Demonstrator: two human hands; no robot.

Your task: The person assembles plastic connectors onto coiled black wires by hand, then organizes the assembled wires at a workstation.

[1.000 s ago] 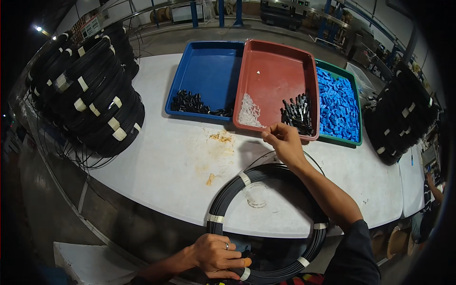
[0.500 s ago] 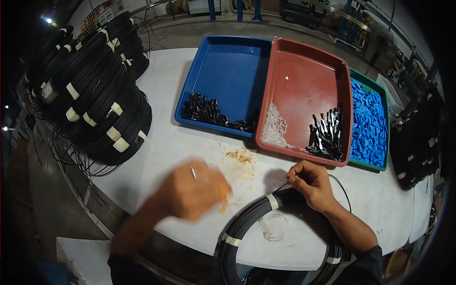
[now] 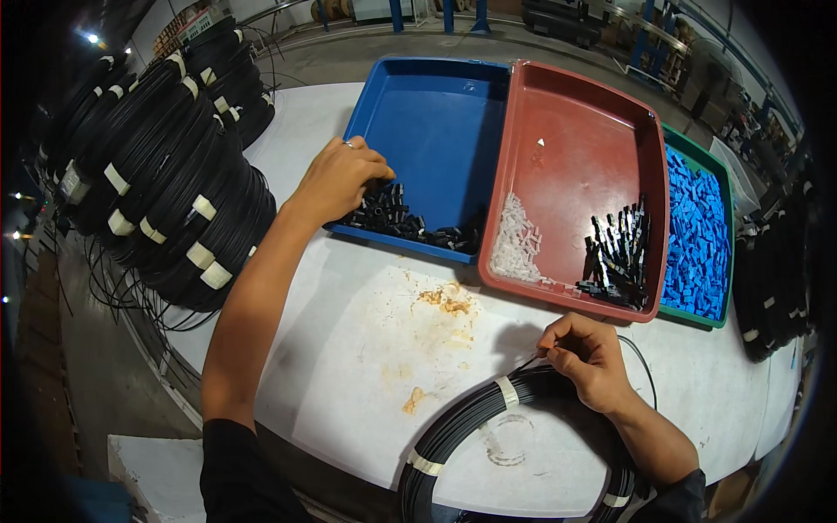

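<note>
Black sleeves [image 3: 388,213] right of left hand [image 3: 338,179], grip hidden, left edge of blue tray [image 3: 427,131]; right hand [image 3: 588,364] pinches cable [image 3: 526,363].

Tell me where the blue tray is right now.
In the head view, the blue tray sits above centre on the white table, immediately left of the red tray, with the left hand at its near-left corner.
</note>
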